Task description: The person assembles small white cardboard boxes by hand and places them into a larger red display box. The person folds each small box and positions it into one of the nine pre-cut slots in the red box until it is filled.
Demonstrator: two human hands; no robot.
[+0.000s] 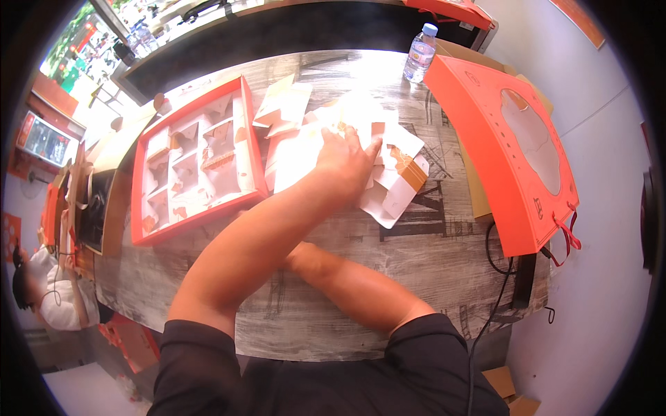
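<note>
My left hand (345, 163) reaches across to the right of my body, its fingers spread over a pile of white folded card pieces (298, 163) washed out by bright light. By its fingertips, a small white carton with a gold-brown printed band (409, 175) lies partly unfolded. My right arm passes beneath the left forearm toward a shallow orange-red box (251, 139). Only the wrist end of my right hand (300, 256) shows; its fingers are hidden. White card dividers (186, 173) split the box's inside into several compartments.
An orange-red lid with an oval window (499, 145) and ribbon handle leans at the right of the wood-pattern table (326, 298). Behind it stands a water bottle (420, 54). A black cable (494, 308) hangs over the near right edge. A person (59, 291) is at far left.
</note>
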